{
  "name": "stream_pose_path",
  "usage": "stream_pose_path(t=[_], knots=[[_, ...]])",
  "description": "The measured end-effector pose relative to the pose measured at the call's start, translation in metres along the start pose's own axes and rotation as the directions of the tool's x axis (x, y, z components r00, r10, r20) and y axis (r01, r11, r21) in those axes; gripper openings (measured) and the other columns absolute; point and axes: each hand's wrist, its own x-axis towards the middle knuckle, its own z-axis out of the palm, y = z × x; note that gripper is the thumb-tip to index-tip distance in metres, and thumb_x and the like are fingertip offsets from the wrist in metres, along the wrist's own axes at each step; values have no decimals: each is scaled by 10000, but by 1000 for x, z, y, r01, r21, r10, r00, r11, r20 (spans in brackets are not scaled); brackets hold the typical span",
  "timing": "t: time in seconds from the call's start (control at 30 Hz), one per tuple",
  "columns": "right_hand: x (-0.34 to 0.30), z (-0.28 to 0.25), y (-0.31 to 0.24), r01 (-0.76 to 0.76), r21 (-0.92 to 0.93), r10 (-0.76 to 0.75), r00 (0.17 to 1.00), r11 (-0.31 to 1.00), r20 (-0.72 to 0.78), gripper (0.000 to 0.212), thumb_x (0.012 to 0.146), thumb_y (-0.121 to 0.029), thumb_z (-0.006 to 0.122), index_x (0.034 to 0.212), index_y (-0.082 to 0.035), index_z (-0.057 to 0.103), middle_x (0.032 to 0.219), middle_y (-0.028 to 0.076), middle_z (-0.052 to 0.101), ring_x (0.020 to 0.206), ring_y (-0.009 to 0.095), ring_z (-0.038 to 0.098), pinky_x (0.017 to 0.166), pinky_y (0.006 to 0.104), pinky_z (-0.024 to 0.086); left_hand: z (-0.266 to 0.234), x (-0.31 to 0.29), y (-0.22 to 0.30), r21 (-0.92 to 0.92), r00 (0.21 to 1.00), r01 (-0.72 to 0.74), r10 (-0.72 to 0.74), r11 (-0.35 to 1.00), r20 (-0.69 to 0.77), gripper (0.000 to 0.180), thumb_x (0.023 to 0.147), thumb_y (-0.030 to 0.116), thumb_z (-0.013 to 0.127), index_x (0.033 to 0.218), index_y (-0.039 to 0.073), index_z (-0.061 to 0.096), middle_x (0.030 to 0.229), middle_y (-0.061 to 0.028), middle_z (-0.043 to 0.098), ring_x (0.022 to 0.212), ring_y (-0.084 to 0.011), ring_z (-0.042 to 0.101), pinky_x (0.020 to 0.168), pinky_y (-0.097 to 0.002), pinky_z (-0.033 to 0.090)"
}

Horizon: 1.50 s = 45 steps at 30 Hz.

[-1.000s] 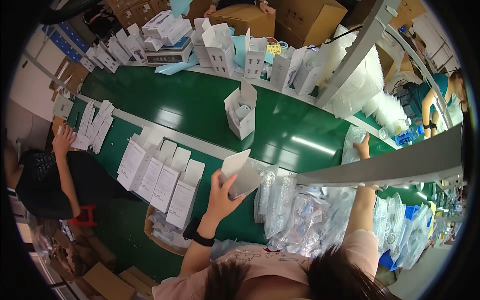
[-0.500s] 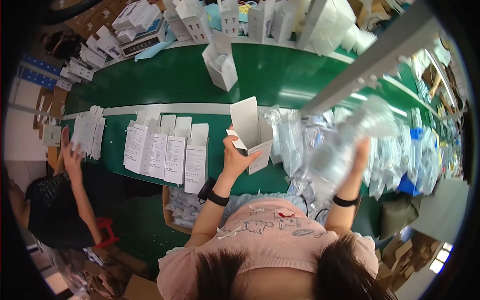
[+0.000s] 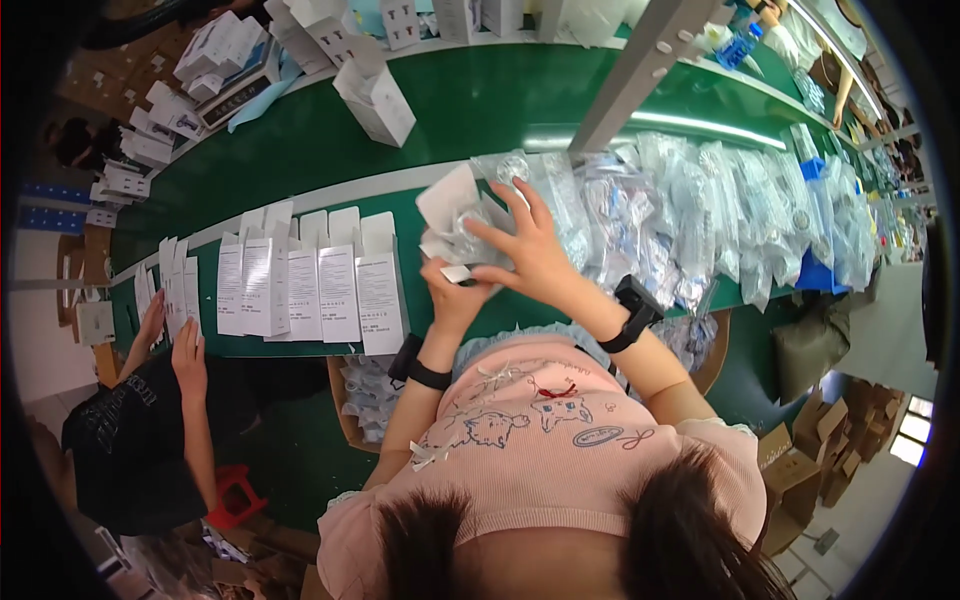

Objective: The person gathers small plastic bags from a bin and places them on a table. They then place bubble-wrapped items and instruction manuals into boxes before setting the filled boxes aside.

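Observation:
My left hand (image 3: 452, 296) grips a small white carton (image 3: 447, 205) from below, its top flap open. My right hand (image 3: 528, 252) presses a clear plastic bag (image 3: 470, 232) with a part inside into the carton's mouth. Both hands meet over the front edge of the green table (image 3: 330, 140). A pile of the same clear bags (image 3: 680, 205) lies just to the right of my hands. Both wrists wear dark bands.
A row of flat white cartons (image 3: 300, 285) lies to my left on the table. Another person in black (image 3: 140, 440) handles cartons at the far left. An upright white box (image 3: 375, 100) stands on the belt. A grey post (image 3: 640, 70) crosses above. A box of bags (image 3: 365, 400) sits below the table.
My right hand came down from the pile with a clear bag and is now at the carton's mouth. The carton stays in my left hand. The view tipped lower.

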Motion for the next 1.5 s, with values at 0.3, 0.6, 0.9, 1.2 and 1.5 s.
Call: stream_pose_path(t=[0.3,0.6,0.9,1.2,1.5], knots=[[-133,-72,84,-363,-190,400,891,912,217,410,678,3,587,1075,-90,551,1050,99,517,936,233,516,737,315,436,-28,-6,-19,162,994,79,-65,984,-90,732,573,83,798,1000,99,204,1294,-299,207,1139,-364,350,929,-393,322],[-180,-32,86,153,-374,40,886,914,461,399,665,-53,583,1011,-250,600,1169,59,468,1160,302,346,953,578,213,-31,-16,-17,134,995,75,-65,988,-77,755,567,68,798,1004,111,183,1323,-286,150,1155,-345,332,952,-382,315],[-116,-23,62,-168,137,138,969,976,206,357,616,-8,622,948,-138,602,1157,81,454,1011,283,475,867,425,373,-17,-20,-12,-23,997,-35,33,999,-71,772,550,113,812,1028,99,206,1289,-286,223,1140,-364,354,935,-407,315],[-14,-10,-3,-264,810,439,898,524,9,400,530,85,623,908,-37,574,945,118,546,820,256,556,665,291,458,-44,26,41,220,964,252,-265,942,31,269,589,59,726,789,23,551,1076,-183,461,814,-251,518,703,-316,410],[10,7,-1,395,221,-386,919,892,-85,336,543,11,625,869,-48,574,868,95,578,805,245,550,623,325,457,-60,37,14,-55,843,537,-537,842,-1,108,610,-34,666,663,-20,573,624,-8,520,518,-63,427,462,-201,312]])
